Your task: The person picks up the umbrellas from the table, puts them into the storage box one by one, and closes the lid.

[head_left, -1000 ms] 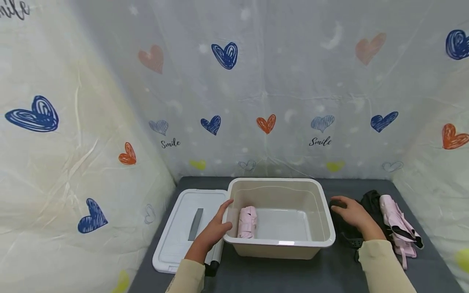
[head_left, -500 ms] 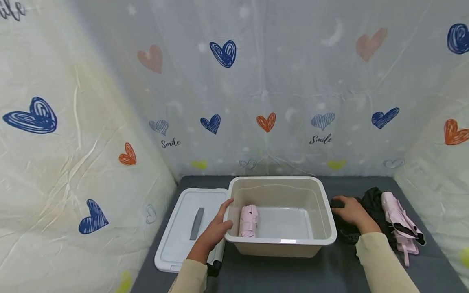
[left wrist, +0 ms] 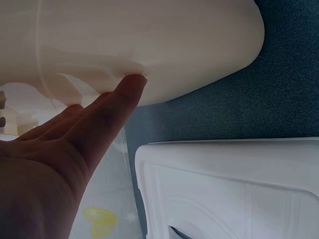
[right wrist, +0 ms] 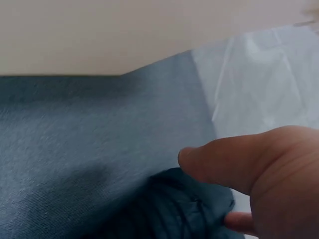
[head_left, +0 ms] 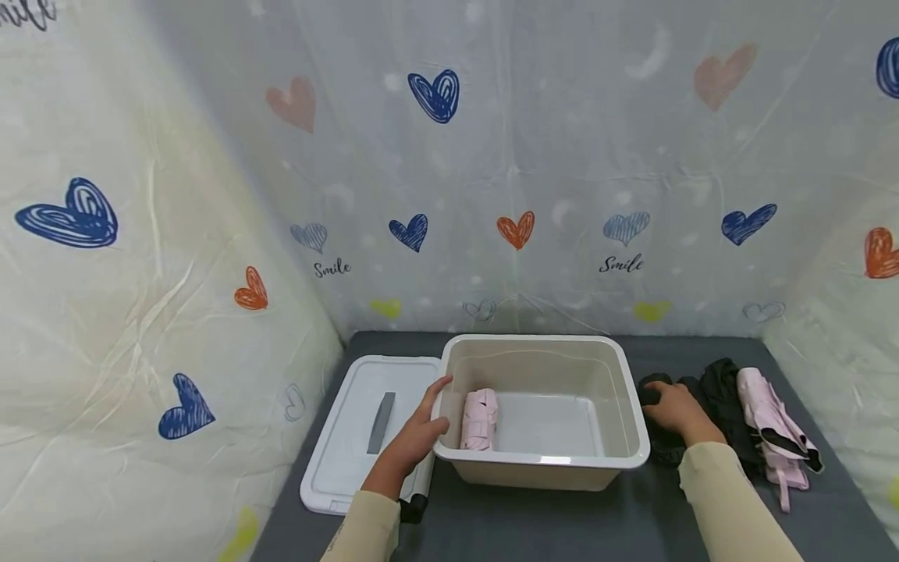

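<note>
A beige plastic bin (head_left: 534,365) stands mid-table, with a small pink fabric roll (head_left: 480,420) upright against its left inner wall. At the bin's left side my left hand (head_left: 416,441) touches the rim, thumb and forefinger spread. In the left wrist view its extended fingertips (left wrist: 133,82) meet the bin's smooth outer wall. Right of the bin, my right hand (head_left: 680,411) holds a dark folded fabric bundle (head_left: 663,445). The right wrist view shows the thumb (right wrist: 214,157) over the near edge of the pleated bundle (right wrist: 174,204) and a finger at its far side.
A white lid (head_left: 351,414) with a grey strip lies left of the bin; a black-ended piece (head_left: 414,507) is by its near corner. Beyond my right hand lie more black fabric (head_left: 725,390) and a pink bundle with black edging (head_left: 769,414). A printed curtain (head_left: 548,164) closes off the back.
My right hand has settled lower onto the black bundle, its fingers closing in around it. The left hand stays at the bin's rim. The head view has shifted slightly.
</note>
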Motion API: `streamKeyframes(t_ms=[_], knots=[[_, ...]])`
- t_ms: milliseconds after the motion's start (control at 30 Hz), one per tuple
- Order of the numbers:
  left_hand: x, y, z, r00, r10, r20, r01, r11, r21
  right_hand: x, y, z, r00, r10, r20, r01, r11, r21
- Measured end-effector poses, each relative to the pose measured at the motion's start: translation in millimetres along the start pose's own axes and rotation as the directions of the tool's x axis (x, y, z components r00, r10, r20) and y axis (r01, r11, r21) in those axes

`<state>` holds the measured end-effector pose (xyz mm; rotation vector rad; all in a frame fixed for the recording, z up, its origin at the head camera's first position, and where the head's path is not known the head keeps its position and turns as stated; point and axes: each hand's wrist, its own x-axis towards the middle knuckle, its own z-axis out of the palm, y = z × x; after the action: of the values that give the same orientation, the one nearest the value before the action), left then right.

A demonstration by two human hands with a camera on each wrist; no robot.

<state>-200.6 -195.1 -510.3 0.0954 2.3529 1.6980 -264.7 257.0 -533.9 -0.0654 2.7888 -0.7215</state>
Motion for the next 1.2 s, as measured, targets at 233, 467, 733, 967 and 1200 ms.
streamKeyframes(t_ms=[233,467,733,967,1200], knots=[[-0.7,-2.3,-0.8,1.0,0.0,0.009,0.0,1.0,0.015,1.8,1.5,7.6,0.999,0.046,0.009,-0.046,0.999,-0.013],[-3.6,-0.5,-0.4,1.0,0.005,0.018,-0.005,1.0,-0.012,5.5,7.5,23.1,0.996,0.081,0.024,-0.081,0.997,-0.005],[-3.8,0.9,-0.1,1.0,0.016,0.014,-0.016,1.0,-0.01,10.0,3.3,40.2,0.993,0.119,-0.021,-0.119,0.993,-0.006],[-3.2,0.1,0.5,1.0,0.002,-0.001,-0.002,1.0,0.001,11.4,6.8,52.6,0.986,0.096,-0.133,-0.101,0.994,-0.032],[-4.1,0.2,-0.3,1.0,0.017,0.006,-0.017,1.0,0.009,9.9,2.9,31.7,0.996,0.068,-0.061,-0.066,0.997,0.035]])
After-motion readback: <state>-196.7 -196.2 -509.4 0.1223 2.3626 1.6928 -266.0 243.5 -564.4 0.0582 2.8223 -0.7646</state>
